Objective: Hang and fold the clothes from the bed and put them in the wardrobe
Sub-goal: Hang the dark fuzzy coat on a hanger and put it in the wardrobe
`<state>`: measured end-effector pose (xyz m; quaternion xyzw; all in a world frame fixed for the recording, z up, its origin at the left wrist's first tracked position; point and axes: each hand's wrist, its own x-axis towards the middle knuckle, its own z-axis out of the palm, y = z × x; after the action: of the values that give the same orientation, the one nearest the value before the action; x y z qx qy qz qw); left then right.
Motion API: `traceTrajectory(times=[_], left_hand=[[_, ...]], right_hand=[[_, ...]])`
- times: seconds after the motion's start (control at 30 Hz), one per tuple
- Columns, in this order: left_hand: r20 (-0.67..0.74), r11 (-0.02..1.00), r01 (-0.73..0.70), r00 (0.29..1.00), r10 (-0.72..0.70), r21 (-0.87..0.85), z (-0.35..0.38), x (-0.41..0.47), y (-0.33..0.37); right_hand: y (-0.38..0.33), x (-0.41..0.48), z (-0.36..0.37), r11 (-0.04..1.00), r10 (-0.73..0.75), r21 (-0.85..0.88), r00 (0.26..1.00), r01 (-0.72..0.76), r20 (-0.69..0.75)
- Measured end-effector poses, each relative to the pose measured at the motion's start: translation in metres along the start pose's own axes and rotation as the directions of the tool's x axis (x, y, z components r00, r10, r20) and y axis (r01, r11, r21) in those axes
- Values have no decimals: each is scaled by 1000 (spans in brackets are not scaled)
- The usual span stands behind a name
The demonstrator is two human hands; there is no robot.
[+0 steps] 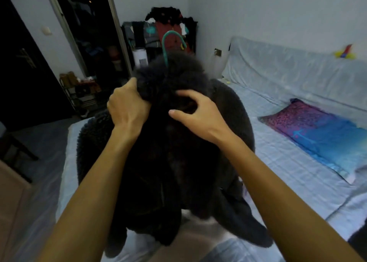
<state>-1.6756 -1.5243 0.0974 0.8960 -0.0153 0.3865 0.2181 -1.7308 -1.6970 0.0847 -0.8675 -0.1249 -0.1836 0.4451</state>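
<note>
Charcoal fleece jacket [168, 162] sits right under both hands, and its long axis runs from the collar up at the fingers down to the hem near the person's body. The lower end seems to trail onto the bed [288, 162], though honestly it's too dark down there to be sure. The left hand [127, 106] has a proper fistful of the collar. The right hand [198, 112] is just beside it on the other side, fingers bent and spread over the fleece with the thumb sticking out free, and I can't tell if it actually has hold of anything. Poking up just beyond and between the hands is the green hook of the hanger [170, 43]; the rest of the hanger is buried in the fabric, so no way to see whether both shoulders are seated on it. The wardrobe [93, 33] is the dark opening well beyond the hands and off to the left, so the left hand is the nearer one, and I'd guess the carry goes forward-left, hook first. Inside it's basically black, no rail visible.
</note>
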Motion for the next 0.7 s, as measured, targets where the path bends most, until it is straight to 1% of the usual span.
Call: traceTrajectory(times=[0.03,0.07,0.1,0.13,0.17,0.2,0.23,0.27,0.33,0.37,0.43,0.5,0.53,0.57,0.6,0.7], left_hand=[[-32,999,7,999,-8,-34,-5,2,0],[-55,998,15,998,-18,-62,-9,2,-1],[-72,995,26,997,-33,-93,-11,3,-3],[-82,992,36,996,-46,-124,-12,3,-5],[-90,988,40,994,-54,-150,-13,3,-6],[-97,985,37,994,-54,-168,-13,2,-7],[-102,983,29,994,-48,-182,-13,1,-6],[-108,981,16,993,-38,-196,-14,1,-5],[-129,974,-14,991,-16,-228,-17,1,-3],[-143,970,-28,990,-7,-241,-19,2,-2],[-156,963,-46,988,4,-264,-22,4,1],[-172,960,-78,985,32,-269,-26,5,6],[-181,957,-105,982,57,-269,-27,6,8],[-189,954,-129,979,79,-272,-27,8,10],[-195,953,-141,977,89,-270,-26,9,10],[-204,972,-144,973,105,-186,-18,1,10]], right_hand=[[9,-1,-4,997,14,77,1000,-16,28],[16,-3,-8,995,3,102,1000,-1,-15],[23,-6,-13,994,-15,107,992,28,-126],[27,-8,-19,994,-26,99,959,56,-282],[32,-7,-25,994,-26,88,907,69,-420],[37,-4,-31,997,-22,57,861,60,-508],[40,0,-38,999,-31,-2,844,36,-536],[44,6,-44,993,-73,-117,862,16,-502],[51,19,-56,927,-179,-371,933,54,-313],[53,25,-60,892,-199,-446,952,78,-231],[51,32,-64,830,-229,-548,959,105,-164],[45,40,-64,738,-250,-667,959,100,-134],[40,42,-64,715,-217,-695,969,78,-115],[35,42,-65,711,-185,-701,976,51,-117],[31,43,-67,715,-166,-699,975,15,-150],[13,41,-74,710,-167,-701,951,-66,-260]])
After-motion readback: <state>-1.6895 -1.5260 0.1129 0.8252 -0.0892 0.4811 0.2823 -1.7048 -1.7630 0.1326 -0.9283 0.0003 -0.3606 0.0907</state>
